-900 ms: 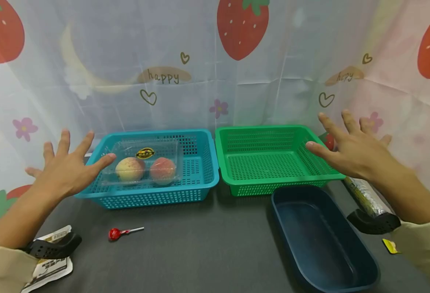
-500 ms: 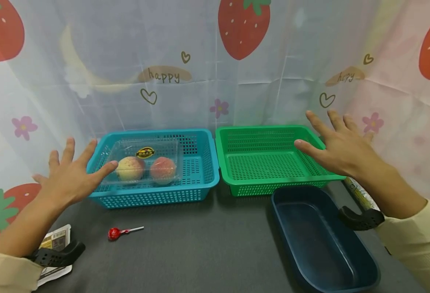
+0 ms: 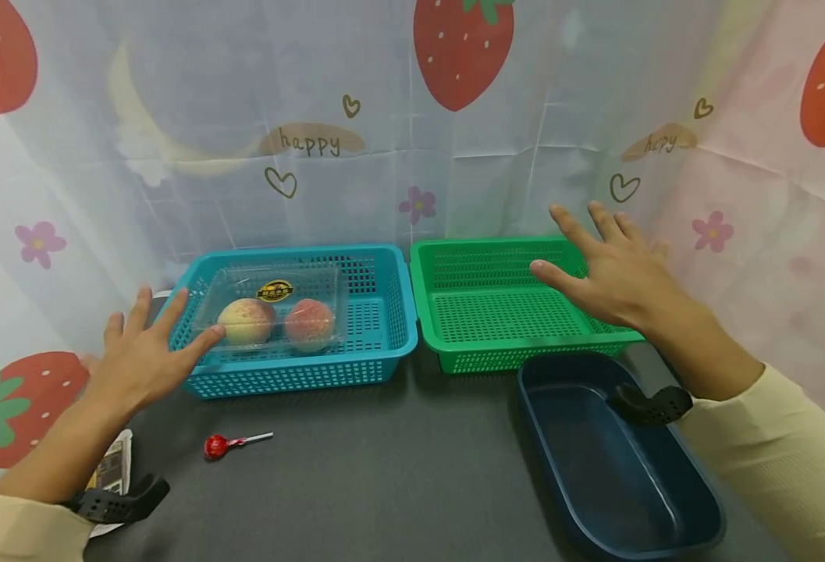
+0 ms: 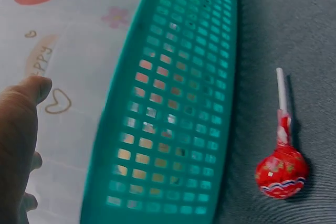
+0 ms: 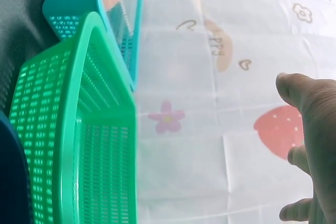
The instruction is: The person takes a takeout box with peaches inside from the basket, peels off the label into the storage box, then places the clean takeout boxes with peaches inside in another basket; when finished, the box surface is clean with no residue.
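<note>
My left hand [image 3: 141, 363], fingers spread and holding nothing, hovers at the left end of the blue basket [image 3: 300, 378]. Inside that basket lies a clear plastic box [image 3: 279, 312] with two peach-like fruits, one yellowish [image 3: 247, 321] and one pink [image 3: 310, 321]. My right hand [image 3: 616, 273], also spread and without anything in it, is raised over the right side of the green basket [image 3: 496, 312]. A red-wrapped lollipop [image 4: 282, 171] lies on the dark table in front of the blue basket.
A dark blue tray [image 3: 616, 460] stands in front of the green basket, partly under my right forearm. Behind my left wrist a white printed packet [image 3: 113, 468] is mostly hidden. A curtain with strawberry prints [image 3: 463, 55] hangs directly behind the baskets.
My right hand has moved left, from beside the green basket to over its right part. The left hand has shifted slightly right and down. Both stay spread.
</note>
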`<state>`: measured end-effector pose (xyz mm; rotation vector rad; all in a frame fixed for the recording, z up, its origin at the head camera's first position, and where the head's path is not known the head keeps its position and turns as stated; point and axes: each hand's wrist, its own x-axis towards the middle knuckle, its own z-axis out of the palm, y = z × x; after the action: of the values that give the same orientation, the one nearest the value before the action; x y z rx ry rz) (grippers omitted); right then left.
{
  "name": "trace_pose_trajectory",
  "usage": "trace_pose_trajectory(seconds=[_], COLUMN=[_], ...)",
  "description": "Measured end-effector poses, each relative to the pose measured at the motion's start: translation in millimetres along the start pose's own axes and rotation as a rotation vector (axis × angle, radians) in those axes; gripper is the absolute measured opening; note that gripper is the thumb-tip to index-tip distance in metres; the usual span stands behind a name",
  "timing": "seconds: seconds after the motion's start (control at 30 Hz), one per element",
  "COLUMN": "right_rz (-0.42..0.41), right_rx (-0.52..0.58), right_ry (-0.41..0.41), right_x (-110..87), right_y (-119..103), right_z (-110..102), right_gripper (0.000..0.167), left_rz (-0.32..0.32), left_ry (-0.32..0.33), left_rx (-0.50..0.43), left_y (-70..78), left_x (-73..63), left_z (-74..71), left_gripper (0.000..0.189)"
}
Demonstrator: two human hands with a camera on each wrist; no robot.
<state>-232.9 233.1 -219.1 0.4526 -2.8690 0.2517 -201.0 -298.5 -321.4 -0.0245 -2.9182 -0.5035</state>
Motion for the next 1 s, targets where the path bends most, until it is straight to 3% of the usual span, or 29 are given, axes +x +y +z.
trace_pose_trajectory(seconds=[0.3,0.67,1.0], right_rz=[-0.002,-0.043,-0.063], right_rx=[0.002,0.02,0.089], right_ry=[-0.018,0.027,-0.006], right_x=[10.5,19.4,28.7], right_y=[-13,-27,-44], right_z=[4,16,28], right_gripper=[0.081,0.081,0.08], left_rz=[-0.007,-0.028,-0.012], left_ry=[0.0,-0.039,0.011], left_rx=[-0.021,-0.035,-0.036], left_y=[-11.2,-22.8,-26.3], left_x=[-1.2,-1.5,-2.6], left_z=[14.4,27.3,31.8], left_gripper=[0.085,0.085,0.09])
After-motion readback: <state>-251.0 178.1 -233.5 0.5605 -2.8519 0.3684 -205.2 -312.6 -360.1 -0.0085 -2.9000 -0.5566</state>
